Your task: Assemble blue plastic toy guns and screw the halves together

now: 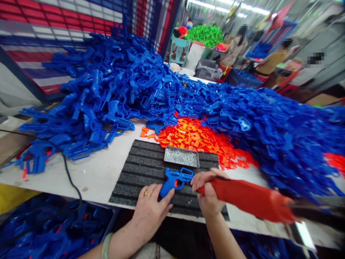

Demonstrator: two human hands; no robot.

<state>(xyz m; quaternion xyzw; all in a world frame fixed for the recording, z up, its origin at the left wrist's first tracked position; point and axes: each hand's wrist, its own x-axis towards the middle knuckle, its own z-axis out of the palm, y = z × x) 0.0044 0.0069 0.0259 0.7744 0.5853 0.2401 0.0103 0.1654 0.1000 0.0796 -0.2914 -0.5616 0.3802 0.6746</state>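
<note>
A blue toy gun (170,180) with an orange trigger lies on its side on a dark ribbed mat (129,180). My left hand (151,207) wears a ring and grips the gun's handle, pressing it to the mat. My right hand (208,194) is closed around a long red-covered electric screwdriver (242,196), held slanting with its thin dark end close to the gun's barrel. Whether that end touches the gun, I cannot tell. Just behind the gun, a small grey tray (182,157) holds many tiny silvery screws.
Loose orange parts (199,135) spread behind the mat. Large heaps of blue toy gun parts (129,79) cover the back, left and right. A black cable (68,172) hangs over the front edge at left. More blue guns (54,226) lie below the table. Several people sit farther back.
</note>
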